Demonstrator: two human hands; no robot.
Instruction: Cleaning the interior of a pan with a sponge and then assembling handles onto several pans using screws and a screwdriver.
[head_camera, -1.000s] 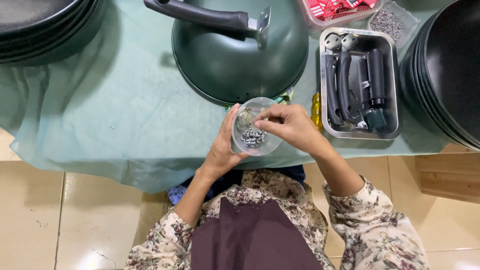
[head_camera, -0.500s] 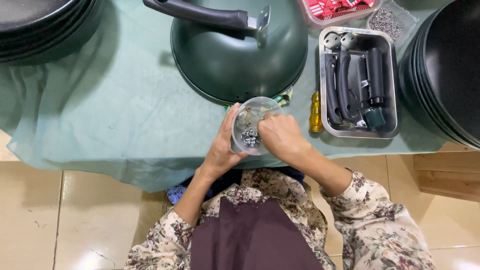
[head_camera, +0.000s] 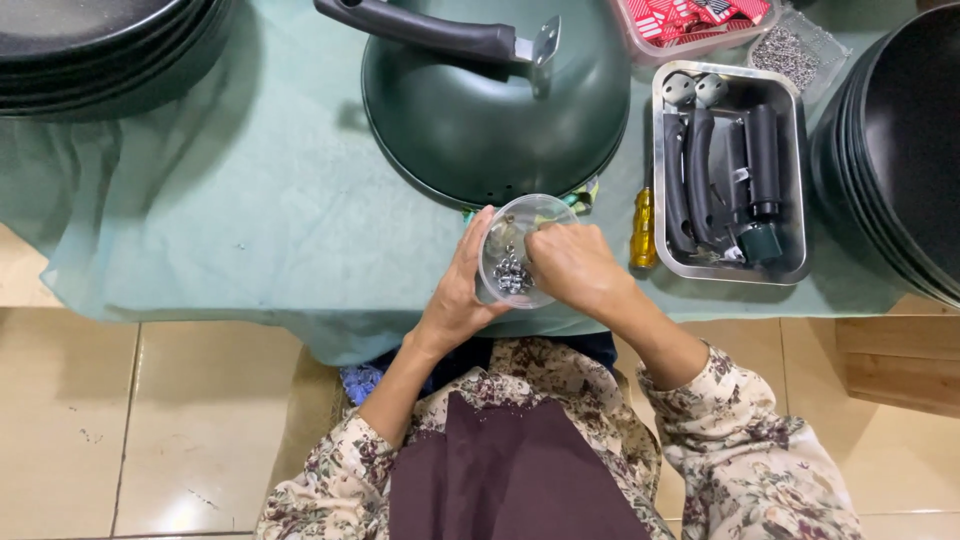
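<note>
My left hand (head_camera: 456, 296) cups a small clear plastic container (head_camera: 506, 226) that holds several small metal screws (head_camera: 512, 272), at the near edge of the table. The fingers of my right hand (head_camera: 574, 268) reach into the container among the screws; whether they pinch one is hidden. Just beyond the container an upside-down dark green pan (head_camera: 490, 110) rests on the table, its black handle (head_camera: 420, 28) pointing left with a metal bracket at its end.
A green cloth (head_camera: 240, 210) covers the table. A steel tray (head_camera: 790, 270) with black handles and knobs stands at the right, a yellow-handled screwdriver (head_camera: 644, 226) beside it. Stacked dark pans sit at far left (head_camera: 100, 50) and right (head_camera: 900, 150). A tub of red packets (head_camera: 690, 20) lies behind.
My right hand has gone from above the container's rim down into it, fingers now among the screws. The left hand keeps holding the container in the same place.
</note>
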